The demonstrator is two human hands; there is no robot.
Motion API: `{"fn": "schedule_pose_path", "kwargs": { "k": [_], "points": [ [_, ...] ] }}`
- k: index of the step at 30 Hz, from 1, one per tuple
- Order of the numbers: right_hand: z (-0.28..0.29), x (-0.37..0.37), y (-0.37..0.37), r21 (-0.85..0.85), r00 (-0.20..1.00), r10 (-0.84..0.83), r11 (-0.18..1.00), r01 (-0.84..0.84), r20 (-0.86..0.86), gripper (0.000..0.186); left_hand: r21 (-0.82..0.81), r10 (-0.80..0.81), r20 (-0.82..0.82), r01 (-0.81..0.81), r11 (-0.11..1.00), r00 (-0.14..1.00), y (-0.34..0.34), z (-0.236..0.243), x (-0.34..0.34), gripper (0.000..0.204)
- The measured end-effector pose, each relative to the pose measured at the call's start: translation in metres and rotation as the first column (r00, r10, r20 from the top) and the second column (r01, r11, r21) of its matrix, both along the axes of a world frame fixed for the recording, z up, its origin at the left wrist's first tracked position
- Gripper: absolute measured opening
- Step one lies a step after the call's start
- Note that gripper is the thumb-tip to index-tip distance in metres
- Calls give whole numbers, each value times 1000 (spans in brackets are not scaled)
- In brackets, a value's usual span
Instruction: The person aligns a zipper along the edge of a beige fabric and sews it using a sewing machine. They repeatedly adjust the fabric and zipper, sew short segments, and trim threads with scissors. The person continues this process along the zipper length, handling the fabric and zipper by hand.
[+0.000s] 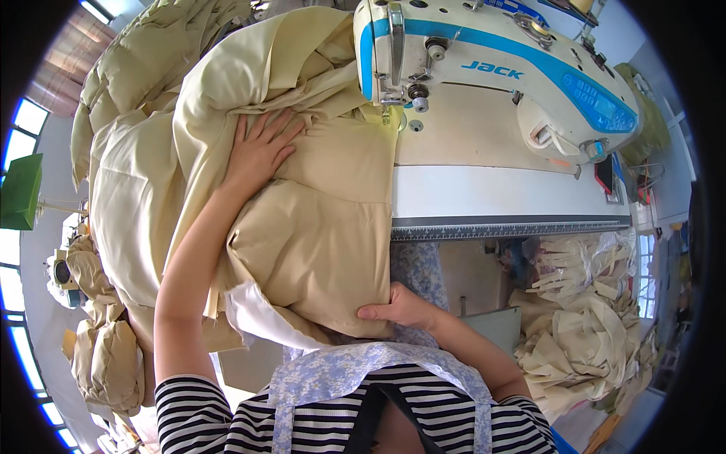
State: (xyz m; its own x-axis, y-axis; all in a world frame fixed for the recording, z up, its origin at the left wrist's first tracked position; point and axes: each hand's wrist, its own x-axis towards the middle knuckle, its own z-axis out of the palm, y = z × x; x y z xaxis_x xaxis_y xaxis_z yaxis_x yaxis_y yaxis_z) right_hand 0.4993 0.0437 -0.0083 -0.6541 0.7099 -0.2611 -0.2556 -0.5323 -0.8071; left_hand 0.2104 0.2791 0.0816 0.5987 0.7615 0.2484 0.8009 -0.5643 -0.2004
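The left hand (261, 151) lies flat with fingers spread, gripping nothing, on the beige, smooth-woven fabric piece (318, 234), which stretches from the near centre to the needle area of the white-and-blue sewing machine (484, 83) at far right. The right hand (404, 306) pinches that fabric's near right edge between thumb and fingers, left of a loose heap of cream fabric scraps (578, 344).

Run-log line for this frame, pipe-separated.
left hand: spread flat on beige fabric | right hand: grips its right edge | sewing machine: fabric edge at presser foot
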Motion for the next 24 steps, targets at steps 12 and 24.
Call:
{"fn": "schedule_pose_path", "kwargs": {
  "k": [12,24],
  "points": [
    [-41,-26,-2,188,823,-205,975,121,531,34,6,38,-46,-37,999,998,5,35,35,41],
    [-71,34,-10,406,738,-513,846,346,440,49,-306,-323,190,369,878,927,-108,6,71,54]
  ]
}}
